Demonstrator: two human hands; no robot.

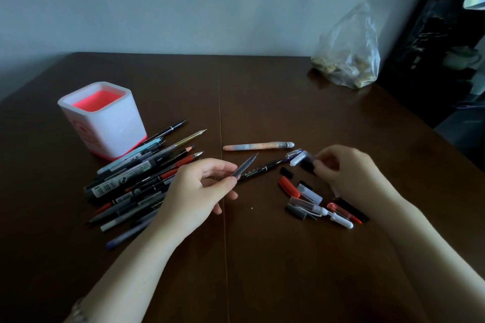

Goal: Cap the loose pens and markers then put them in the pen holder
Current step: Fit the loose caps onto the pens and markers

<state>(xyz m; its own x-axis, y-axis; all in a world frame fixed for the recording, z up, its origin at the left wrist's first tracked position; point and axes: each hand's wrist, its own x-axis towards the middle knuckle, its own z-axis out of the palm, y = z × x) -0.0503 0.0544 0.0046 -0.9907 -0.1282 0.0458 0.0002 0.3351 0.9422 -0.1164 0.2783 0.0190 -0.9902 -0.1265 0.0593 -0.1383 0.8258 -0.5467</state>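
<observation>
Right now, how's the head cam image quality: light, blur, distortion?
Head view: dim and underexposed, bluish cast; right hand motion-blurred at the fingers over the caps; left hand and its pen sharper; wide-angle bends the table edges; soft window glare near the plastic bag.

The table (262, 102) looks like dark wood with a smooth, faintly glossy finish. The pen holder (105, 123) at far left is smooth white plastic (pink-red inside and at its base). At far right, a bag (349, 44) of thin, crinkled clear plastic. The scattered caps (309, 194) look plastic, some translucent, some matt black.
</observation>
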